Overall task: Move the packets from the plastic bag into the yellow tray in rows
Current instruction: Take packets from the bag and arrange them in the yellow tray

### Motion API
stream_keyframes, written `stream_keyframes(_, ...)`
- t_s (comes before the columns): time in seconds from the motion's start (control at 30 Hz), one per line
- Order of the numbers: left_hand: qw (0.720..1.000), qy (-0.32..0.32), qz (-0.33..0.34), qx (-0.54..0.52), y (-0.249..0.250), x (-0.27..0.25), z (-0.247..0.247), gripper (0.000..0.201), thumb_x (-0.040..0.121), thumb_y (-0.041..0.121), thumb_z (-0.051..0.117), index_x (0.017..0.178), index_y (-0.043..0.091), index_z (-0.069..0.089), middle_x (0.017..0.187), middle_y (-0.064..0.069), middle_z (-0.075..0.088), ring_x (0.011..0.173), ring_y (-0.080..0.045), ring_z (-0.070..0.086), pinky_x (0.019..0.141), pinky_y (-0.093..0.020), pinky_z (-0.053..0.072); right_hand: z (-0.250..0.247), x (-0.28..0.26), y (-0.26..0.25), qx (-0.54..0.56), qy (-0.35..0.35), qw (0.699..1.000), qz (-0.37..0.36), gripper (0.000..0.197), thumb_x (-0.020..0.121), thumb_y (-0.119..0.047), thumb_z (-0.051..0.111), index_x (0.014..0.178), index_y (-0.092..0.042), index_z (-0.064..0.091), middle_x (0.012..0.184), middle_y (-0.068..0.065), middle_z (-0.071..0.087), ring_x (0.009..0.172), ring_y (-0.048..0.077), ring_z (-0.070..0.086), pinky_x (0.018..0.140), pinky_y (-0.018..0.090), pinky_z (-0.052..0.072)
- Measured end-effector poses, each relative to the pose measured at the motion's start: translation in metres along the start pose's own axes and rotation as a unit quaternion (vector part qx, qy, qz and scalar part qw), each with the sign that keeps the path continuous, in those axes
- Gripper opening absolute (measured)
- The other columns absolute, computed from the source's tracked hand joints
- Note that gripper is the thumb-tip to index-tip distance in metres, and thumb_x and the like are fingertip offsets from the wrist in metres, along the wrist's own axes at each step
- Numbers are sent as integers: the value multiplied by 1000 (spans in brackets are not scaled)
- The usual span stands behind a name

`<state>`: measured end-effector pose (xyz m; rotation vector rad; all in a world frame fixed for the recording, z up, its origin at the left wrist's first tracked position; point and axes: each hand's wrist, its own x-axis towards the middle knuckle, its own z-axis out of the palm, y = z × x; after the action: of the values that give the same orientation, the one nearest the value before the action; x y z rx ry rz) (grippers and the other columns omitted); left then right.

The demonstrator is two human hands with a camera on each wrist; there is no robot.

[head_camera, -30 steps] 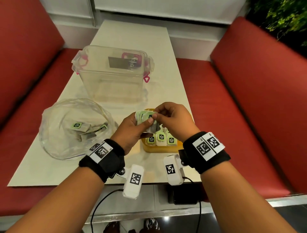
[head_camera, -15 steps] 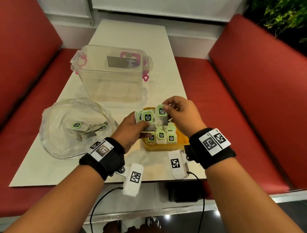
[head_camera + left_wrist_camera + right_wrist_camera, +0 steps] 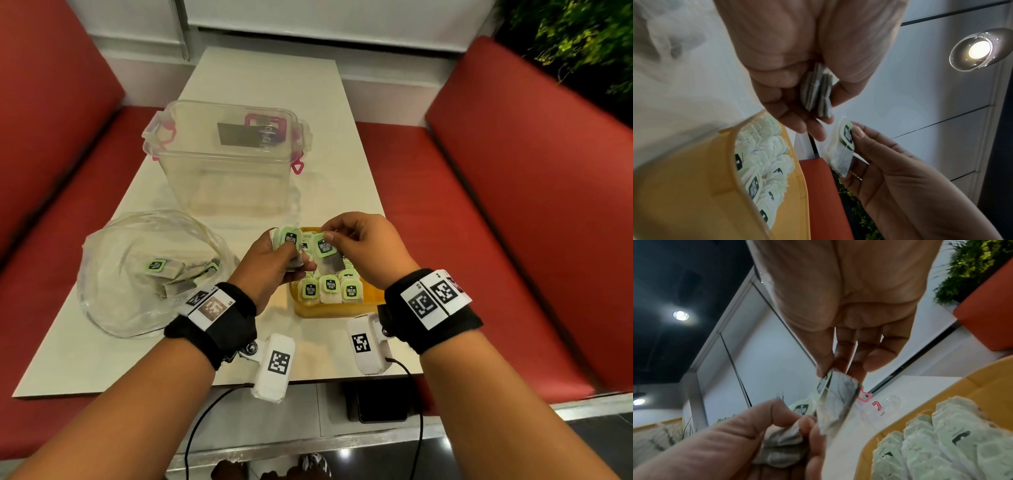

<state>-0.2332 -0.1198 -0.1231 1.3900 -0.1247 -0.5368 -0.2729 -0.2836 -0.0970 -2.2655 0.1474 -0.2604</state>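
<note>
My left hand (image 3: 274, 263) grips a small stack of tea packets (image 3: 289, 238) with green tags, just above the left rim of the yellow tray (image 3: 329, 310). The stack's edges show between the fingers in the left wrist view (image 3: 818, 95). My right hand (image 3: 363, 246) pinches a single packet (image 3: 325, 253) by its green tag, hanging over the tray (image 3: 838, 404). Rows of standing packets (image 3: 330, 289) fill the tray (image 3: 694, 186). The clear plastic bag (image 3: 144, 270) to the left still holds several packets (image 3: 156, 265).
A clear plastic box (image 3: 229, 157) with pink clasps stands behind the tray on the white table (image 3: 270, 78). Red bench seats (image 3: 513, 205) flank the table on both sides. The table's near edge runs just under my wrists.
My right hand has drawn one packet off the stack in my left hand and moved it right and slightly down over the tray. The left hand stayed in place.
</note>
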Motion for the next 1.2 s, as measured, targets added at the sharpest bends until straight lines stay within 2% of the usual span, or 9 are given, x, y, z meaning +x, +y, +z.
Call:
stream_keyframes(0.17,998,-37,20,44,-2,0,3,6,90,16,65,93,17,60,58,8,63,59,-13,63,67,-29,54,-2,-2,-3,-12,-15,1000,-1,9,86,-22,68,91,-24,75,73,-13,68,74,10,66,77,37,55)
stream_keyframes(0.33,997,-21,51,48,-4,6,5,6,91,20,64,97,20,62,63,10,62,56,-10,57,64,-29,48,-9,-3,-3,-20,-17,999,18,17,89,-38,63,96,-26,71,79,-13,70,74,8,66,76,36,54)
stream_keyframes(0.43,997,-13,58,42,-4,11,7,5,91,22,64,96,22,61,64,12,62,54,-8,55,58,-22,46,-14,-6,-5,-45,-19,998,27,35,94,-42,54,74,-16,66,61,-7,62,56,3,55,57,27,43)
stream_keyframes(0.57,995,-23,69,61,-5,13,10,6,91,22,64,96,20,62,67,9,62,55,-8,54,58,-22,46,-21,-8,-9,-38,-12,999,29,29,97,-35,52,74,-21,62,47,-20,55,56,-12,51,50,8,30)
stream_keyframes(0.73,988,-52,88,119,-5,16,13,11,88,24,67,98,18,66,68,8,62,57,-8,55,59,-25,45,-23,-4,-4,-62,-28,998,16,9,85,-26,68,89,-19,71,84,-4,66,62,1,53,61,23,39)
stream_keyframes(0.87,983,-63,98,139,-4,15,16,14,85,18,71,98,19,67,68,9,64,56,-3,57,52,-16,42,-28,-4,-2,-1,-25,999,27,4,85,-14,67,85,-11,69,71,2,68,64,10,64,62,29,52)
stream_keyframes(0.97,979,-83,93,161,-9,16,15,15,84,16,73,98,21,69,71,9,68,60,0,59,59,-19,46,-30,-3,4,8,-12,999,30,2,86,-16,66,84,-15,67,77,7,69,71,23,66,68,40,55)
stream_keyframes(1.1,973,-75,84,200,-18,21,13,13,83,24,74,95,24,71,81,7,73,70,-4,65,70,-29,47,-36,-4,8,19,-40,998,37,6,87,-18,67,92,-13,67,74,1,67,56,11,62,53,24,47)
stream_keyframes(1.2,965,-79,85,235,-18,22,15,6,82,25,75,85,25,70,71,13,70,66,0,63,66,-23,46,-40,0,12,-7,-59,998,31,6,85,-18,71,86,-12,69,70,-2,66,53,7,59,51,18,45)
